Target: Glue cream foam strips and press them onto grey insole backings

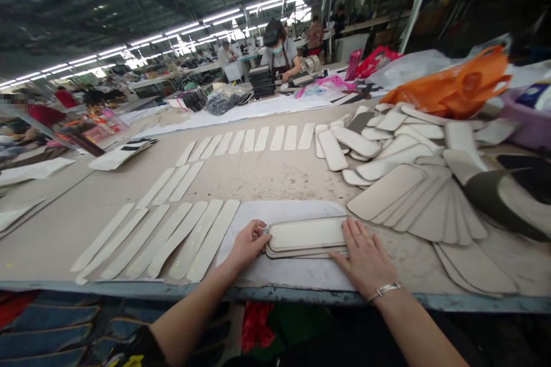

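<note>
Cream panels with rounded corners and dark edges lie in a small stack point(310, 235) on a white sheet point(293, 275) in front of me. At the stack's left end, my left hand point(247, 246) has its fingers curled, thumb and fingertips closed on the top panel's edge. My right hand point(368, 258), with a bracelet at the wrist, rests flat over the right end, fingers stretched out. Left of the sheet lie several long pale strips point(185, 240) in a slanted row. Fanned grey-beige panels point(422, 200) are to the right of my right hand.
A loose heap of cream panels point(387, 137) covers the right side, beside an orange bag point(465, 85) and a purple basin point(523, 126). Shorter pale strips point(262, 138) line the table further back. Across it, a masked person point(282, 57) works near stacked dark pieces point(260, 81).
</note>
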{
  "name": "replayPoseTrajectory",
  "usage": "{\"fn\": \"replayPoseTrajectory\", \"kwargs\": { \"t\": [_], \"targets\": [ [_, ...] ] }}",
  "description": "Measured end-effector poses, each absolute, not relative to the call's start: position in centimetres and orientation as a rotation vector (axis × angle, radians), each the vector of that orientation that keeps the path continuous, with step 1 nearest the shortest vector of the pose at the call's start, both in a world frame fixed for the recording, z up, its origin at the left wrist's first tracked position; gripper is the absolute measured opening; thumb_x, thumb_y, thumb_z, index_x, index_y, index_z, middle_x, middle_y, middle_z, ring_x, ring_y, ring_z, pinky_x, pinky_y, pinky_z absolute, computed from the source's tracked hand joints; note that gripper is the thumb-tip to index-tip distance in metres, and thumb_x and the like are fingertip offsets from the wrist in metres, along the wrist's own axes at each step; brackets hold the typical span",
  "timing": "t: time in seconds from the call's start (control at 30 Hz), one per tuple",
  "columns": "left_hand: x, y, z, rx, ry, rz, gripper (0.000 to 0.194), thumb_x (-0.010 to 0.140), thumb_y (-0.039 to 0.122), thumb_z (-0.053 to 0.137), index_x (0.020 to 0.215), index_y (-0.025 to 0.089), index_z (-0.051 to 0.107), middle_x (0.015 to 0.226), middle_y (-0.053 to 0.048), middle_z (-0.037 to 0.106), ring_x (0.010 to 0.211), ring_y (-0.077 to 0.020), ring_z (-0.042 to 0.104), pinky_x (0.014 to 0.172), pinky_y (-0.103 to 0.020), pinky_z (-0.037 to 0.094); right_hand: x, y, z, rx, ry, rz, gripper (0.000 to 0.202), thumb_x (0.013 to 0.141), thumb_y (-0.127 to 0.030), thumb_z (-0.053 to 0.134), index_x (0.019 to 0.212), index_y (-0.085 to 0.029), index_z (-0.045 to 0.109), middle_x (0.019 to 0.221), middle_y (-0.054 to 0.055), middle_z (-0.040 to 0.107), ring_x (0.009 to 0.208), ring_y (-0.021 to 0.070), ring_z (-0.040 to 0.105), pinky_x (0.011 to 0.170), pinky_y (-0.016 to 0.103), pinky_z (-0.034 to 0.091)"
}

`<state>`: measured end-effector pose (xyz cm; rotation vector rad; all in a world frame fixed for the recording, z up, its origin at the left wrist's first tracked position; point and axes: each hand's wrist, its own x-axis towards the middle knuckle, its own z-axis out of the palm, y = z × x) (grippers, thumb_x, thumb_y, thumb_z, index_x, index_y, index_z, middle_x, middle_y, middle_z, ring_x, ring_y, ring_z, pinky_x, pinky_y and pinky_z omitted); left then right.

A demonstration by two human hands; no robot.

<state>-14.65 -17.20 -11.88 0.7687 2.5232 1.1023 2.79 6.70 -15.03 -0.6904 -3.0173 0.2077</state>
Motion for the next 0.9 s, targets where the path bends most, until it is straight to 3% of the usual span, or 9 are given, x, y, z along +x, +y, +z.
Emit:
{"fn": "replayPoseTrajectory", "kwargs": {
  "t": [0.1,0.2,0.67,0.9],
  "targets": [
    [-13.6,-18.0,-11.3,1.217,2.652,1.164,0.019,0.084,0.023,0.049,0.099,0.017,0.059,0.094,-0.007,0.057,0.079,-0.0143,0.059,0.071,-0.028,0.050,2.9,6.9,-15.1,-0.700,-3.018,0.189,0.076,0.083,-0.062,0.025,0.140,-0.012,0.020,0.150,0.006,0.016,0.137,0.0250,0.012,0.109,0.050,0.020],
    [-12.8,-18.4,-11.3,1.714,2.575,1.073,0.025,0.084,0.017,0.051,0.107,0.018,0.060,0.106,-0.010,0.057,0.100,-0.0188,0.054,0.086,-0.034,0.047,2.9,7.0,-15.3,-0.698,-3.020,0.185,0.076,0.083,-0.062,0.025,0.140,-0.012,0.019,0.150,0.006,0.014,0.137,0.0253,0.012,0.108,0.050,0.022],
    [-13.1,-18.1,-12.4,1.986,2.526,0.765,0.024,0.084,0.012,0.050,0.101,0.020,0.063,0.100,-0.007,0.063,0.095,-0.0173,0.056,0.086,-0.033,0.048,2.7,6.8,-15.0,-0.700,-3.034,0.173,0.076,0.082,-0.061,0.029,0.140,-0.012,0.021,0.149,0.006,0.017,0.137,0.0245,0.013,0.108,0.049,0.023],
    [-13.2,-18.7,-13.3,1.787,2.562,1.062,0.018,0.082,0.018,0.056,0.098,0.019,0.062,0.096,-0.007,0.066,0.091,-0.0165,0.061,0.081,-0.030,0.053,2.8,6.7,-14.6,-0.710,-3.036,0.222,0.076,0.082,-0.059,0.032,0.140,-0.012,0.020,0.150,0.007,0.016,0.137,0.0252,0.012,0.108,0.049,0.021]
  ]
}}
